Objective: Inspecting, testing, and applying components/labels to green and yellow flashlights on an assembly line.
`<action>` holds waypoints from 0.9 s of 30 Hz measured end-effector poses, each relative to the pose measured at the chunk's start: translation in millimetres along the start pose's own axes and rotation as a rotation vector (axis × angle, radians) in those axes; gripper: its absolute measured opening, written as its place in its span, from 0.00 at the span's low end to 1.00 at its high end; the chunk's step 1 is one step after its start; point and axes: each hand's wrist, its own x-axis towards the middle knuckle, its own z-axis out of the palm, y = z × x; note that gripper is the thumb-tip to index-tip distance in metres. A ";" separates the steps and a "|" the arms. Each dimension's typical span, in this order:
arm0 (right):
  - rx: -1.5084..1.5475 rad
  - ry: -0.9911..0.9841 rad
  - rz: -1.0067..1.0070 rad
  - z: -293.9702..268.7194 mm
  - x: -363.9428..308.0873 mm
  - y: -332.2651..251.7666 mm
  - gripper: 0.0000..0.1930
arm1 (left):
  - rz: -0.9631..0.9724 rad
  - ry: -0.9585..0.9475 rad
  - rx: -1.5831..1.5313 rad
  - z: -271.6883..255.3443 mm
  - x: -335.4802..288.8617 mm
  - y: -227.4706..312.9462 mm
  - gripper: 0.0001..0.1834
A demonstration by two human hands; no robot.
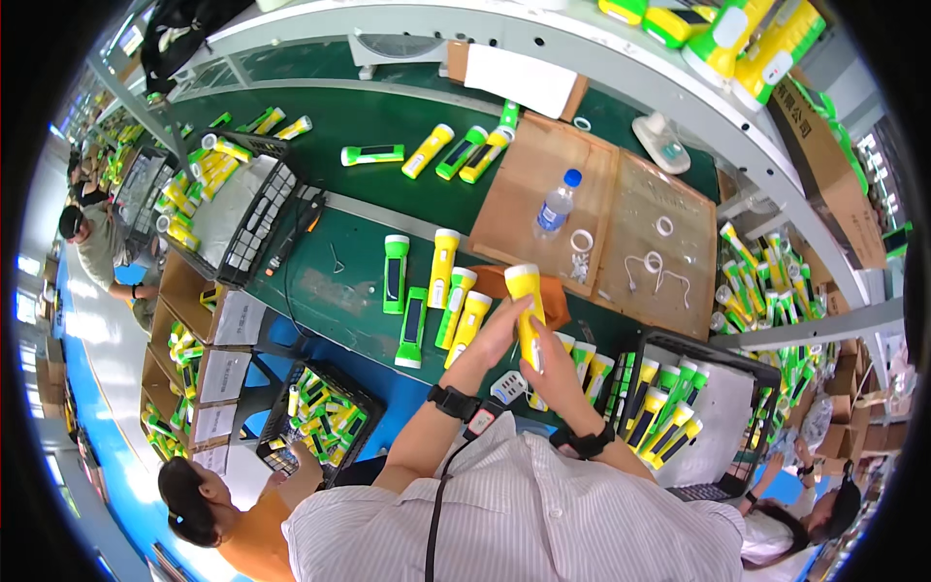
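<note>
A yellow flashlight (527, 308) with a white head stands nearly upright between my hands, head end away from me. My left hand (493, 337) is closed round its left side. Lower down, my right hand (556, 375) grips its tail end. Just left of my hands, several flashlights lie on the green table (335, 310): a yellow one (442, 267), a green one (396, 274), another green one with a dark panel (411, 328), and a yellow one (469, 330) closest to my left wrist. An orange cloth (554, 301) lies partly behind the held flashlight.
A black crate (713, 466) of flashlights stands right, another (254, 228) far left. Beyond my hands are a wooden tray (621, 184), a water bottle (555, 206) and white rings. A metal shelf (592, 53) crosses overhead. A co-worker (233, 514) sits lower left beside a full crate (364, 412).
</note>
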 end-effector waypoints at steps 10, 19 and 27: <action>-0.407 -0.074 -0.072 -14.6 -21.2 -33.5 0.31 | 0.112 0.105 0.068 -2.6 -1.3 -14.8 0.15; -0.377 0.017 -0.122 -8.5 -23.2 -45.4 0.30 | 0.081 0.090 0.107 0.5 -9.5 -11.9 0.19; 0.003 -0.137 0.088 -7.3 -5.3 -32.7 0.27 | 0.106 0.157 0.115 -5.0 -6.4 -21.3 0.17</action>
